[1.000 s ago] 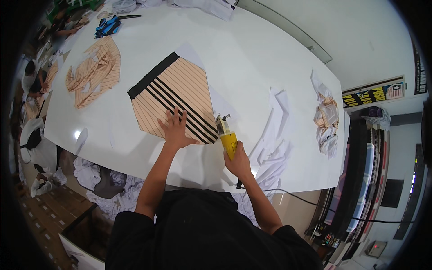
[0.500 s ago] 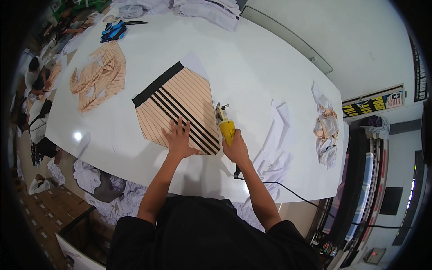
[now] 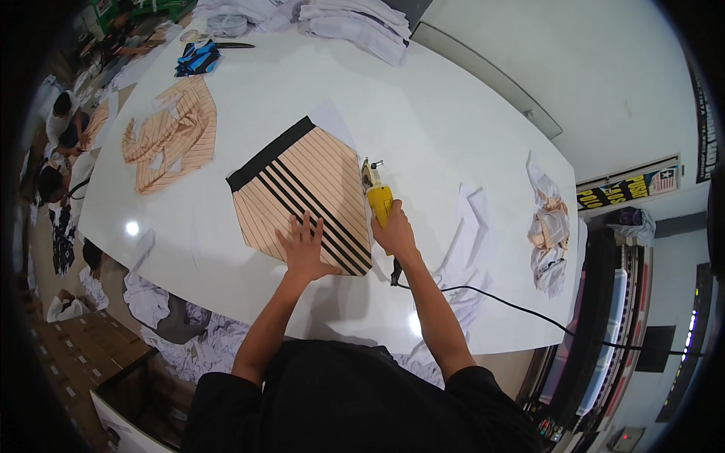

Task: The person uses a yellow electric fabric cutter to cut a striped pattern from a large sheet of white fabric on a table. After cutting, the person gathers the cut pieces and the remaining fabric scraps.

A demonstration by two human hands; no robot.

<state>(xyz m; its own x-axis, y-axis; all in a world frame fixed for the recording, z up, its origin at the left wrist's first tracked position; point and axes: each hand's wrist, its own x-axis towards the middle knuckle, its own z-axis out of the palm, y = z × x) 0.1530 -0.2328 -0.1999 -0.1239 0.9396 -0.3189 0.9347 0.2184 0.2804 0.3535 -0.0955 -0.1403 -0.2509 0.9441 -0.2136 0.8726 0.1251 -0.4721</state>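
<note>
Flat on white table (image 3: 438, 113): pinstriped peach fabric panel (image 3: 332, 174). Fingers fanned on panel's lower part: left hand (image 3: 304, 257). Fingers clasping yellow electric cutter (image 3: 380, 204) beside panel's right edge: right hand (image 3: 393, 230); exact contact unclear.

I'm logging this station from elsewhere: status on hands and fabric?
Left hand spread on striped panel. Right hand gripping yellow cutter, its head at the panel's right edge. White fabric scraps right of cutter, apart from panel.
</note>
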